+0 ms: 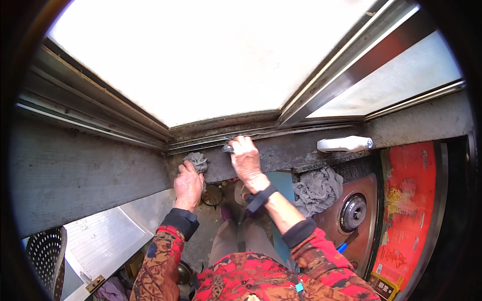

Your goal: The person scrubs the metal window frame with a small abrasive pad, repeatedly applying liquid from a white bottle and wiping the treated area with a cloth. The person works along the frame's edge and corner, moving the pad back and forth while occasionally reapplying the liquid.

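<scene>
Against the track of the sliding window frame (211, 140), my right hand (245, 158) grips a dark, shiny wad, perhaps a steel wool scourer (228, 146). Farther left, my left hand (188, 184) rests on the near edge of the window sill (278, 150), its fingers on a crumpled grey cloth (197, 161). A white plastic bottle (344, 144) lies on its side on the sill, right of both hands. Dark grime covers parts of the sill and track.
Below the sill at right are a bunched grey rag (320, 188), a gas stove (361, 184) with a burner (353, 212), and a red cardboard sheet (404, 210). A perforated basket (45, 259) stands at lower left beside a white panel (105, 240). Glass panes rise beyond the sill.
</scene>
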### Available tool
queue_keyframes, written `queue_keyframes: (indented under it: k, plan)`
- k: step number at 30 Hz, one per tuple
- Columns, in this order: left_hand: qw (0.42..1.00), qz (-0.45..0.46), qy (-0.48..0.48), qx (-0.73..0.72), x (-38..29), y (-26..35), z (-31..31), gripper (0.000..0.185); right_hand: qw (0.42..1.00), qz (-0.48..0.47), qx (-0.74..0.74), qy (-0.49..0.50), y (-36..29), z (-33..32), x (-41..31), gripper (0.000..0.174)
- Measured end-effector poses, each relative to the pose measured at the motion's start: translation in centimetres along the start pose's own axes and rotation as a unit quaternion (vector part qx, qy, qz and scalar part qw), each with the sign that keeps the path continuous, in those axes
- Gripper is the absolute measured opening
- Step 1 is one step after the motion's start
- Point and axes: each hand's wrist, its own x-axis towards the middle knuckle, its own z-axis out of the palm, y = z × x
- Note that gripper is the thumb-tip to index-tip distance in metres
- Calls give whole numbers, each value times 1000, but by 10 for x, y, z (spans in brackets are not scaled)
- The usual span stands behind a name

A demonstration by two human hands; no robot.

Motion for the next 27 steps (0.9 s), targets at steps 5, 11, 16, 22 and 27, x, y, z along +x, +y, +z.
queue_keyframes:
  k: [5, 11, 16, 22, 27]
  plan:
    - [1000, -16, -5, 9, 4, 2, 4, 71, 994, 64, -78, 43, 16, -16, 1, 25]
    - [1000, -11, 1, 18, 4, 0, 7, 74, 999, -37, 20, -18, -24, 10, 4, 28]
    - [1000, -13, 4, 23, 3, 3, 5, 73, 1000, 25, -19, 0, 2, -4, -1, 29]
    - [999, -11, 13, 27, 2, 3, 6, 73, 1000, -6, 22, -1, -45, 22, 7, 27]
    - [1000, -12, 4, 20, 3, 3, 2, 74, 1000, 6, -1, -20, -31, 10, 7, 20]
